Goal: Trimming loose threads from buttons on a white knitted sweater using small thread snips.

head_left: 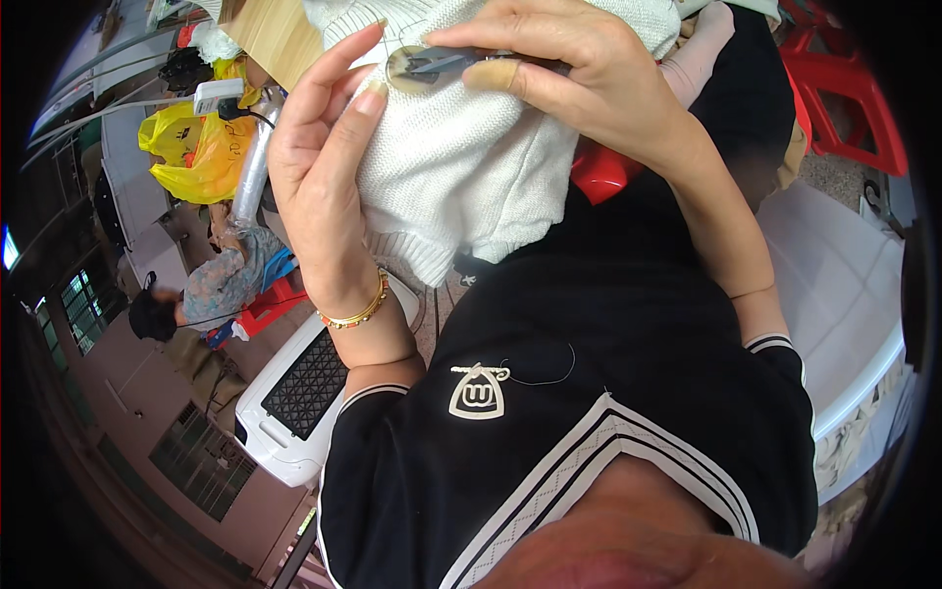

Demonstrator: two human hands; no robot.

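Note:
A white knitted garment [446, 162] with ribbed edges lies over my lap and the table edge. My left hand [329, 147] grips it at its left side, thumb and forefinger by a large round brownish button [397, 80]. My right hand [569, 69] is closed around small dark thread snips [451, 65], between the thumb and fingers. Their grey blades point left and lie over the button; whether they touch a thread is too small to tell. A finger covering shows on my right thumb. Part of the snips is hidden by my right hand.
A wooden tabletop [280, 39] is at the upper left, beside yellow plastic bags [201, 147] and a white plug adapter [218, 95]. A seated person [231, 280] is farther left. A white appliance [294, 393] stands near my left elbow. Red stools [854, 98] and a white bin [834, 285] are to the right.

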